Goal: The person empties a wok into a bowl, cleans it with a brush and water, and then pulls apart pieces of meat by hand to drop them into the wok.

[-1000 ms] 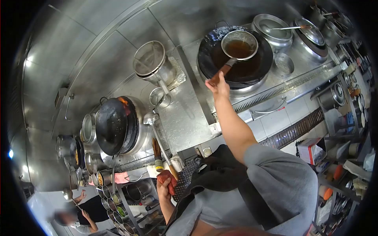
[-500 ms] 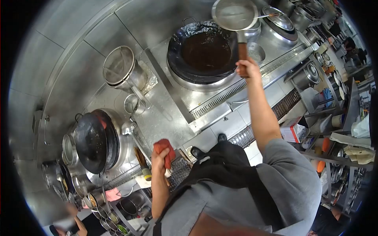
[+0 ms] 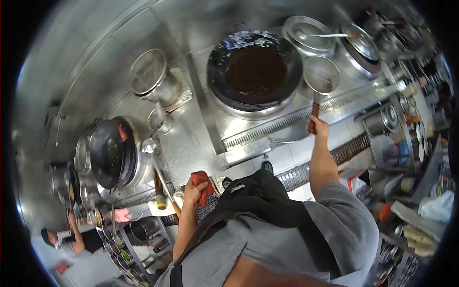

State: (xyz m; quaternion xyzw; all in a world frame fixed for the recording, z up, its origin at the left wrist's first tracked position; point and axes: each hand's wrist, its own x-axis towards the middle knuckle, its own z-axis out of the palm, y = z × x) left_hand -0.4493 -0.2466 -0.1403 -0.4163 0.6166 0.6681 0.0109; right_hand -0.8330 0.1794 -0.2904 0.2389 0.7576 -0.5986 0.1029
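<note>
My right hand [image 3: 319, 126] is closed round the wooden handle of a round mesh strainer [image 3: 321, 75], held over the stove's edge just right of a big black wok [image 3: 256, 71]. Dark liquid lies in that wok, which rests on a round burner. In my left hand [image 3: 195, 190] is a bunched red cloth [image 3: 204, 192], held near the front edge of the steel counter [image 3: 189, 153].
A second black wok [image 3: 109, 153] stands tilted at the left. Another strainer [image 3: 149, 71] lies over a metal pot behind the counter. Lidded pans [image 3: 310, 36] line the back right. A co-worker [image 3: 71, 241] is at lower left; shelves fill the right side.
My right hand has brought the strainer down and to the right, away from the wok's right rim. The view has shifted a little. The red cloth is still in my left hand.
</note>
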